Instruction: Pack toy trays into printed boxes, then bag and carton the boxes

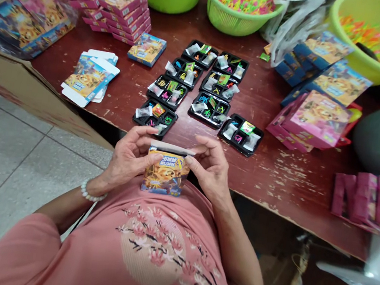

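Between my two hands, close to my body at the table's front edge, is a small printed cardboard box (165, 174) in orange and blue. Its far end has a pale flap standing up, with a dark gap beneath it. My left hand (134, 155) grips the box's left side, thumb on the printed face. On the right side my right hand (209, 167) holds it the same way, fingers near the flap. Just beyond lie black compartment trays (209, 109) in two rows, filled with white packets and small coloured pieces. What is inside the box is hidden.
Flat unfolded boxes (87, 77) lie at the left, near one blue box (147, 49) and stacked pink boxes (124, 9). More blue and pink boxes (318, 116) are piled at the right. Green basins (229, 22) holding bright plastic pieces stand along the back of the table (278, 174).
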Tool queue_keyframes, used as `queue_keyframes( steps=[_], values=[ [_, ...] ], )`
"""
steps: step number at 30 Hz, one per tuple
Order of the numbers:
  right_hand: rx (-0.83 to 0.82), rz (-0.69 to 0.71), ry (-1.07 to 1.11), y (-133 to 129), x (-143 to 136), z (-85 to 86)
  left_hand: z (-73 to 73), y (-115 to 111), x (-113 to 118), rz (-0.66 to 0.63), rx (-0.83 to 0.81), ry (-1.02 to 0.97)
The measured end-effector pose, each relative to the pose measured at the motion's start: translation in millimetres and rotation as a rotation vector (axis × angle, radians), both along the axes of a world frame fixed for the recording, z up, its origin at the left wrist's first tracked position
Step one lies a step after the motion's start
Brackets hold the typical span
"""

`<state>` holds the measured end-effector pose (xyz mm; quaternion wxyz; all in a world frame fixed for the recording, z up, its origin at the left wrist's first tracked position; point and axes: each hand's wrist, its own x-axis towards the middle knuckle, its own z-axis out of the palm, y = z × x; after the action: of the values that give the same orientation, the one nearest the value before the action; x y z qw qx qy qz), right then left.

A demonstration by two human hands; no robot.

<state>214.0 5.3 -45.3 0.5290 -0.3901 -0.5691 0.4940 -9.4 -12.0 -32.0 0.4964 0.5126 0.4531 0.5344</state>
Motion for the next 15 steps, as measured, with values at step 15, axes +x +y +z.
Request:
queue_keyframes(
  steps=[15],
  values=[
    [-0.212, 0.139, -0.193, 12, 10, 21.5, 23.1, 12, -13, -0.174, -0.147, 0.195]
  ],
)
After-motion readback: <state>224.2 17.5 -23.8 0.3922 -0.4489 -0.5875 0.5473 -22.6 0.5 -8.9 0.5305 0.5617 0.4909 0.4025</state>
